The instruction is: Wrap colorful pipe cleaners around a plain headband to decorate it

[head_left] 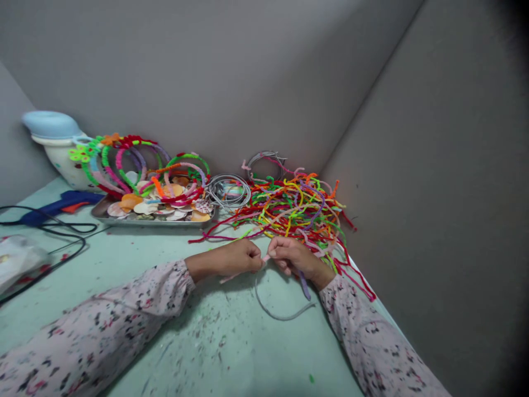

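Observation:
Over the middle of the table, my left hand (242, 257) is closed on a light pink pipe cleaner (266, 258), whose tail sticks out below the wrist side. My right hand (295, 258) pinches the same pink pipe cleaner from the other side, the fingertips of both hands almost meeting. From between the hands a thin grey wire (285, 318) curves down and to the right; where it begins is hidden by my fingers. A purple pipe cleaner (305, 286) shows under my right palm, and whether that hand holds it I cannot tell.
Behind my right hand lies a heap of coloured pipe cleaners (297, 204). Grey wire coils (228, 190) sit beside a metal tray (165, 223) of shells and fuzzy headbands (119, 160). At left are a blue glue gun (53, 209), a black cable (78, 248) and a blue-lidded bin (61, 154).

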A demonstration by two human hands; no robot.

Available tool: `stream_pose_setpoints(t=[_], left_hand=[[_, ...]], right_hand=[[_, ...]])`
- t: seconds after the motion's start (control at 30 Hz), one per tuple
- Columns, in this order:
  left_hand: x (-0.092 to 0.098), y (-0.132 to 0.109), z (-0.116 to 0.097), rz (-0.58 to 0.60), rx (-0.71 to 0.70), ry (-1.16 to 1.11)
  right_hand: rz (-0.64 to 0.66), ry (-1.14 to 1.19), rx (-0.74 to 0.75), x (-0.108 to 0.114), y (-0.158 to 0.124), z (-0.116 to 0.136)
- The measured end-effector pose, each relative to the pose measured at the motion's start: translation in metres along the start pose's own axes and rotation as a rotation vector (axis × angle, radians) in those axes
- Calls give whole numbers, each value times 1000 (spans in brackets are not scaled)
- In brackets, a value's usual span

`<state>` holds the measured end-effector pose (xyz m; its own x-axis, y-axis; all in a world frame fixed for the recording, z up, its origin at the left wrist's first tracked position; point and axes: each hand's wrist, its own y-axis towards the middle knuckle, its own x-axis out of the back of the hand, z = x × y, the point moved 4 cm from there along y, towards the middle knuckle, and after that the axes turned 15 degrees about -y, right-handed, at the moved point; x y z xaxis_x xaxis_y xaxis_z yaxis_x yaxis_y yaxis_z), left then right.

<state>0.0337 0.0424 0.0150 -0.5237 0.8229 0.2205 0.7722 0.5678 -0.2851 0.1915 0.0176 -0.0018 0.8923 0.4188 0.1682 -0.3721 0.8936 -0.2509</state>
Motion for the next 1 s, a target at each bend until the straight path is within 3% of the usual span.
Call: stream_pose_setpoints(t=[0.27, 0.5, 0.6, 0.8, 1.0], left_hand=[[-1, 6, 1, -102, -66, 275], [-2, 7, 8, -166, -59, 291], [0, 6, 6, -155, -34, 88], [7, 7, -3, -91, -57, -654], [1, 11, 3, -2, 33, -979]], right_hand=[[14, -41, -12, 0, 3, -3], [14, -46, -11, 0, 3, -3], [4, 17, 4, 2, 3, -4], [-51, 274, 95, 10, 5, -11], [-126, 350, 112, 13, 7, -12]])
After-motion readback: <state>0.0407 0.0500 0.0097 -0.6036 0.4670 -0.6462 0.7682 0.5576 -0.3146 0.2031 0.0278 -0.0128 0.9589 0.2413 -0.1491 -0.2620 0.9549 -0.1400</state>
